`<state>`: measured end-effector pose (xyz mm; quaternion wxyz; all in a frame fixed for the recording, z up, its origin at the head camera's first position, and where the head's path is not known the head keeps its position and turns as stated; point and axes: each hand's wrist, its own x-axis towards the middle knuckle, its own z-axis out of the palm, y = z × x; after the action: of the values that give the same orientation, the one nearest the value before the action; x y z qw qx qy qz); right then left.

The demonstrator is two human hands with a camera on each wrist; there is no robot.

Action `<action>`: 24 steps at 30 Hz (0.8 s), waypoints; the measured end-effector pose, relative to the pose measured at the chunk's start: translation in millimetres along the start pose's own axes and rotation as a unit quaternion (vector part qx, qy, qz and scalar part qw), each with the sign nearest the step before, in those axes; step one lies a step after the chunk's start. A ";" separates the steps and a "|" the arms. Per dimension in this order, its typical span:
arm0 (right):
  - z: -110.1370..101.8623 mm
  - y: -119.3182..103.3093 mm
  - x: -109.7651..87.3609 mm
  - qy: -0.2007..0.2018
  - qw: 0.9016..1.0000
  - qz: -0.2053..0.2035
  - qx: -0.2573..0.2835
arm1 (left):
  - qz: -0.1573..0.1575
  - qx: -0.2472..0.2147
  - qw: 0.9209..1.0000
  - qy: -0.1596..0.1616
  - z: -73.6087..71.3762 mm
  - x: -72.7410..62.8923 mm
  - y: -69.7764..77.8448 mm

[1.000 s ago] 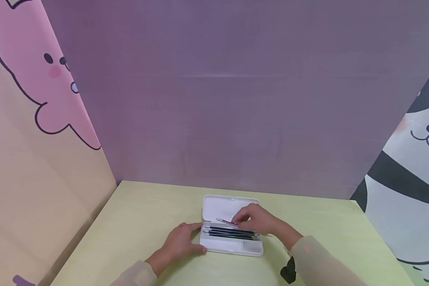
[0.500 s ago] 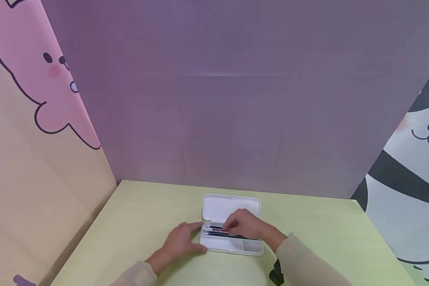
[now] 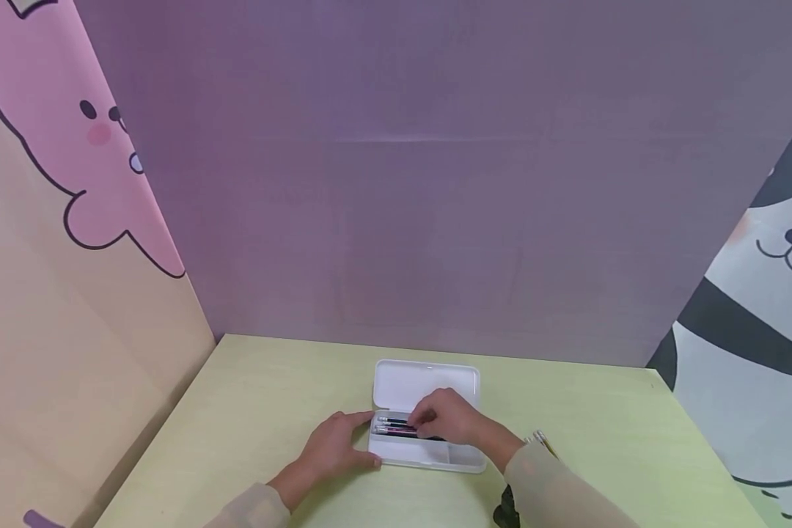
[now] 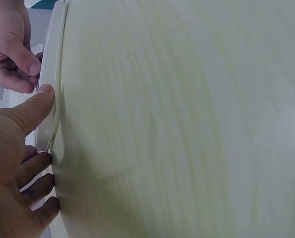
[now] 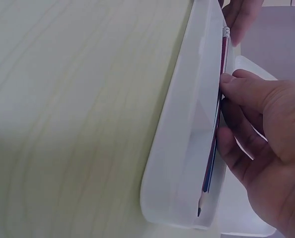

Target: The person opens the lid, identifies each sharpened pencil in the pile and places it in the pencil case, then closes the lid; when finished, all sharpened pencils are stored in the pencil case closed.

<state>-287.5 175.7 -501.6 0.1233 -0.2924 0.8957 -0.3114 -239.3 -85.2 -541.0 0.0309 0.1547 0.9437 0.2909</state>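
Note:
A white plastic pencil case (image 3: 409,449) lies on the table with its lid (image 3: 402,385) folded back on the far side. Dark pencils (image 3: 384,421) with white eraser ends lie in its long compartment. My left hand (image 3: 333,444) holds the left end of the case, thumb at the near corner and index finger at the far one. Over the compartment, my right hand (image 3: 452,416) pinches a reddish pencil (image 5: 224,49) between thumb and fingers. In the right wrist view a sharpened tip (image 5: 200,208) points to the case's right end. My right hand hides part of the pencils.
More pencils (image 3: 544,441) lie on the table by my right sleeve, partly covered by it. A black object (image 3: 507,510) shows below that sleeve. A purple panel (image 3: 435,220) stands behind the table (image 3: 290,374), with cartoon-printed panels at both sides.
My right hand has brought the reddish pencil from above the lid's edge down into the long compartment, moving slightly left and nearer. My left hand has stayed at the case's end.

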 end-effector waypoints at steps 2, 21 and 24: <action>-0.8 -0.3 -1.2 0.001 1.000 0.002 0.002 | 0.001 0.001 1.000 -0.001 0.5 -0.1 -0.1; -49.1 5.7 -43.4 0.057 0.998 -0.011 0.022 | 0.017 0.013 1.000 -0.014 -1.5 0.7 -1.2; -52.7 13.6 -54.1 0.077 0.996 0.031 0.040 | 0.022 -0.005 0.999 -0.023 -6.7 1.4 1.0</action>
<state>-271.6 242.4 -467.1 0.0756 -0.2345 0.8979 -0.3647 -241.3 -87.6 -534.9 0.0471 0.1824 0.9375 0.2926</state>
